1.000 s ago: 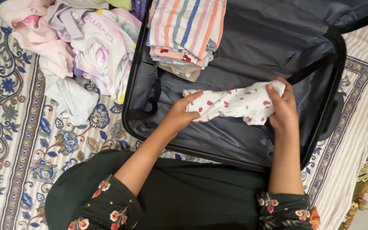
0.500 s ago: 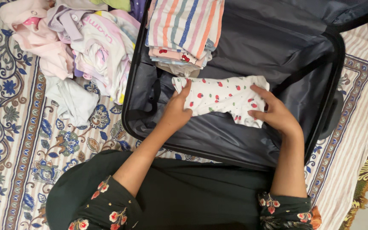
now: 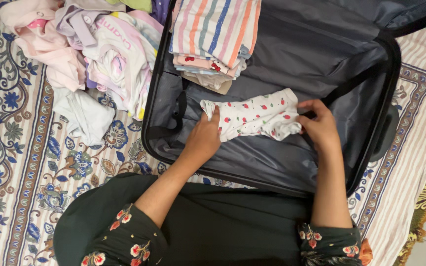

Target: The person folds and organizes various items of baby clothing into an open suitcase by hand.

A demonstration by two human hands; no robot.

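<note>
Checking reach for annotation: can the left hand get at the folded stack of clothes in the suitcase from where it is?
Probably yes. The left hand rests on the strawberry-print garment, and the folded stack sits just beyond it in the suitcase, with only bare lining between.

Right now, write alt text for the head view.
Two hands, left hand and right hand, grip the ends of a white dotted baby garment inside an open dark suitcase. A folded stack sits in its corner; loose clothes lie outside.

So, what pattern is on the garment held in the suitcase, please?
White garment with small red cherry-like prints; head view.
</note>
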